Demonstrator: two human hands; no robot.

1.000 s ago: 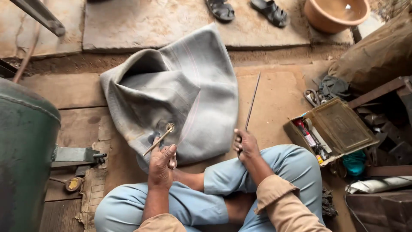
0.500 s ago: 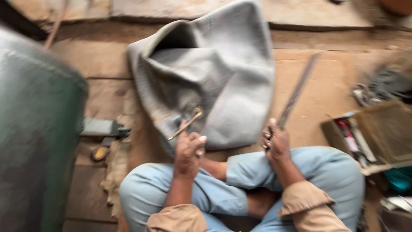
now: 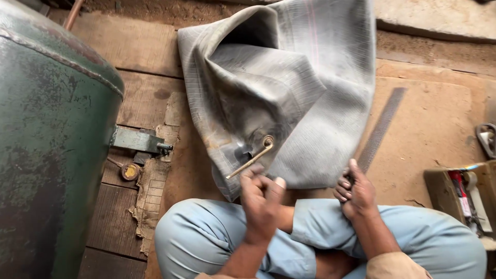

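A folded grey rubber inner tube lies on the wooden floor in front of my crossed legs. A brass valve stem sticks out of its lower part. My left hand hovers just below the stem's free end, fingers curled; whether it holds something small I cannot tell. My right hand grips the handle end of a long flat metal file, which lies slanting up to the right beside the tube.
A large green metal tank fills the left side, with a metal bracket at its base. Torn cardboard lies by my left knee. An open box of tools stands at the right edge.
The view has swung left and closer, bringing the green tank into view. My left hand has dropped slightly below the valve stem. The right hand still holds the file.
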